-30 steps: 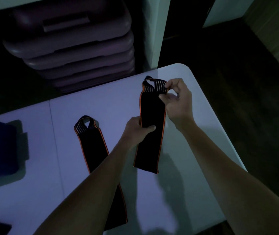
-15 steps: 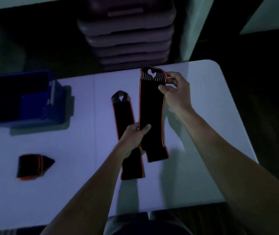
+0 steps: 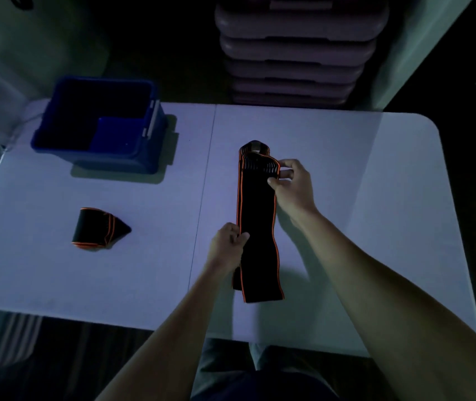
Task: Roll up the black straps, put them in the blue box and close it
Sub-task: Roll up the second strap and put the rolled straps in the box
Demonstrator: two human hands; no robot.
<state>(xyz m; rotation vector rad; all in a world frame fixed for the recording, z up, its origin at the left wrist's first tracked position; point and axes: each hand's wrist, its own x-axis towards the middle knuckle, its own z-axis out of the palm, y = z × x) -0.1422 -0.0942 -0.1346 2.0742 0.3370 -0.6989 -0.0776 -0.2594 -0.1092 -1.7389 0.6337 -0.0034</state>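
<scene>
At the far left of the white table (image 3: 375, 183) stands the blue box (image 3: 98, 123), lid off and open to view; its interior is mostly in shadow and whatever it holds cannot be made out. Nearer the front edge, well apart from the box, lies a rolled strap (image 3: 98, 229), black with orange edging, partly fanned out at its right end. A seam (image 3: 202, 198) runs front to back across the tabletop between that roll and the hands. The left hand (image 3: 226, 247) pinches the left edge of the flat strap (image 3: 257, 221) about midway along its length. This strap is held lengthwise over a second strap (image 3: 252, 146), of which only the looped far end and a sliver at the near left show; the rest is covered. The right hand (image 3: 293, 183) grips the flat strap's ribbed far end between thumb and fingertips. Both forearms cross the near table edge and hide part of it. Behind the table a stack of purple platforms (image 3: 297, 53) rises, cut off at the top of the view. The room is dim; the floor and surroundings are too dark to read.
</scene>
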